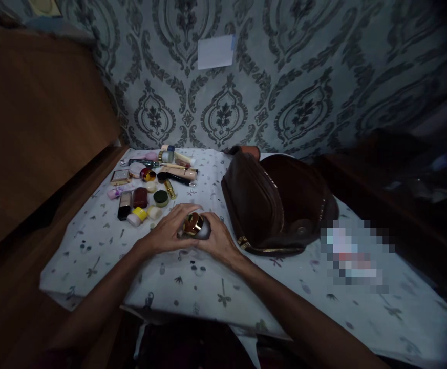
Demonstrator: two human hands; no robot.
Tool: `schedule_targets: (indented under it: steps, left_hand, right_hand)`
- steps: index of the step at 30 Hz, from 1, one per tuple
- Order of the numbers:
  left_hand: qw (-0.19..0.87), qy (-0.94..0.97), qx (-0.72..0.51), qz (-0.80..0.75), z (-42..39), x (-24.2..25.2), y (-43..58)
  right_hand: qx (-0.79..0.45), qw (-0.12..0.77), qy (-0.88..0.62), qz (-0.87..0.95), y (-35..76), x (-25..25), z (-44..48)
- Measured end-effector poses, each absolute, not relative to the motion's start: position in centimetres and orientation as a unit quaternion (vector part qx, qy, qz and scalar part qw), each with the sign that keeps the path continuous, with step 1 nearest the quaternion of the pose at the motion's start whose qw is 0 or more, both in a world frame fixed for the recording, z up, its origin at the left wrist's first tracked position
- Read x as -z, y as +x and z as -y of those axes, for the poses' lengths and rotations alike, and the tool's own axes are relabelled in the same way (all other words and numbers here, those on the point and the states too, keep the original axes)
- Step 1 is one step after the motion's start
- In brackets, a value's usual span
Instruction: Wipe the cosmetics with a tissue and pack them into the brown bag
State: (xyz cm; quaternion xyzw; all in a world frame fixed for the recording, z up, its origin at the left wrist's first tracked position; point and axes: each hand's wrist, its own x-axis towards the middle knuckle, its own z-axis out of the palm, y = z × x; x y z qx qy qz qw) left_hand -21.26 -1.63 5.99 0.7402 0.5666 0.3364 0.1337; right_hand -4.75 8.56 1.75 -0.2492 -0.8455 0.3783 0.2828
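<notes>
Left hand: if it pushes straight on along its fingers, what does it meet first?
The small gold-capped bottle, which the left hand holds; the right hand sits just behind it. The brown bag lies farther along that line, though depth is unclear.

Brown bag (277, 205) sits just right of my right hand (219, 238), flap open: no passage there. Left of the bag, a bare strip of tablecloth (210, 171) runs to the wall. Farther left, cosmetics (150, 184) crowd the corner. Nearer me than the bag, open cloth.
</notes>
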Motion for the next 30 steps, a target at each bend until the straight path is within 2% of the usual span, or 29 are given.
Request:
schedule_targets:
  steps: [4, 9, 13, 17, 30]
  left_hand:
    - [0.162, 0.745, -0.331, -0.555, 1.6, -5.7, -21.4]
    - [0.111, 0.694, -0.303, -0.644, 1.6, -5.2, -21.8]
    - [0.079, 0.709, -0.315, -0.626, 1.6, -5.7, -21.8]
    - [0.104, 0.738, -0.321, -0.585, 1.4, -5.8, -21.6]
    - [0.091, 0.685, -0.272, -0.670, 1.5, -5.2, -21.8]
  right_hand:
    - [-0.362, 0.286, -0.245, 0.853, -4.6, -1.8, -8.5]
    - [-0.339, 0.279, -0.231, 0.868, -4.3, -2.3, -8.0]
    - [-0.344, 0.277, -0.236, 0.865, -4.1, -2.7, -8.1]
    - [-0.345, 0.274, -0.239, 0.865, -4.1, -2.7, -8.3]
    - [-0.325, 0.265, -0.245, 0.874, -4.0, -3.0, -7.8]
